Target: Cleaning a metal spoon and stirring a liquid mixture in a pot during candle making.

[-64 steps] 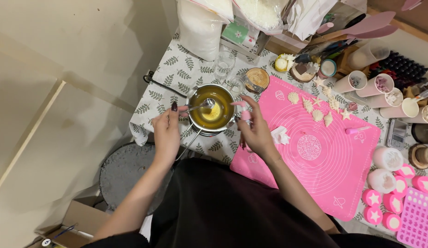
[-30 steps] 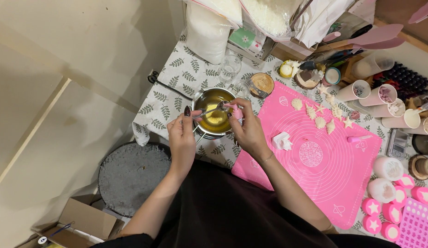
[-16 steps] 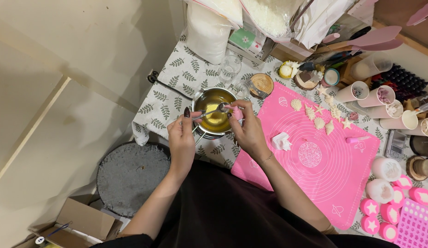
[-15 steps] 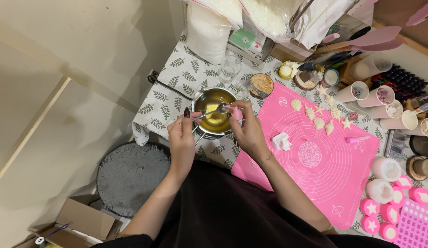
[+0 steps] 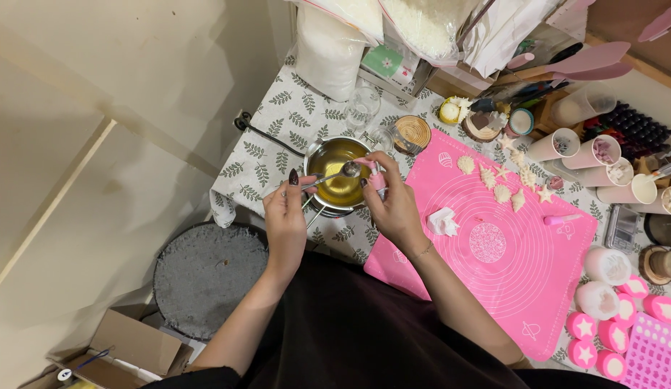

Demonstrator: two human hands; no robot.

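Observation:
A small metal pot (image 5: 315, 155) of yellow liquid stands on a leaf-patterned tablecloth (image 5: 270, 126). My left hand (image 5: 286, 212) pinches the handle of a metal spoon (image 5: 340, 172), whose bowl hangs over the liquid. My right hand (image 5: 392, 204) holds a small pink bottle (image 5: 374, 174) tipped toward the spoon's bowl at the pot's right rim. Both hands are close together, just in front of the pot.
A pink silicone mat (image 5: 494, 245) lies to the right with pale shell shapes (image 5: 503, 191) and a crumpled tissue (image 5: 443, 222). Paper cups (image 5: 598, 153), pink moulds (image 5: 602, 331), a glass (image 5: 361, 108), a wooden coaster (image 5: 412, 132) and white bags (image 5: 328, 43) crowd the back. A grey round stool (image 5: 202, 277) sits below left.
The spoon has lifted from inside the liquid and the pink bottle has come up to its bowl. In the last half second the hands barely moved.

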